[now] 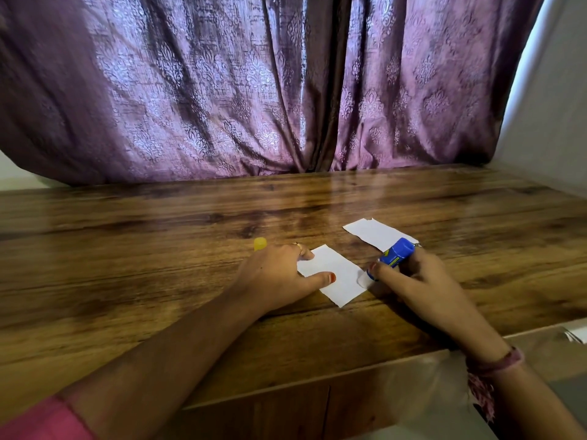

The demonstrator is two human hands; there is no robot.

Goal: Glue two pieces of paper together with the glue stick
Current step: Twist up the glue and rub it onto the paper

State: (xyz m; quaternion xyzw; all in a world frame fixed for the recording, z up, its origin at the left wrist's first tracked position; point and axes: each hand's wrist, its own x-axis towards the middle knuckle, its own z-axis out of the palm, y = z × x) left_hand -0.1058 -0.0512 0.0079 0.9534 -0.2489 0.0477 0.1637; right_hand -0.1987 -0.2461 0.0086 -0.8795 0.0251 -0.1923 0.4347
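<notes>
A small white paper piece (338, 276) lies on the wooden table (158, 249). My left hand (279, 277) presses on its left edge with thumb and a fingertip. My right hand (413, 274) grips a blue glue stick (394, 254), tilted, with its white tip touching the paper's right edge. A second white paper piece (371, 231) lies just behind the right hand. The yellow cap (259, 243) stands behind my left hand, partly hidden by it.
A purple patterned curtain (254, 90) hangs along the table's far edge. A grey wall (556, 106) stands at the right. The table's front edge runs beneath my forearms, with a white object (575, 335) below it at the right.
</notes>
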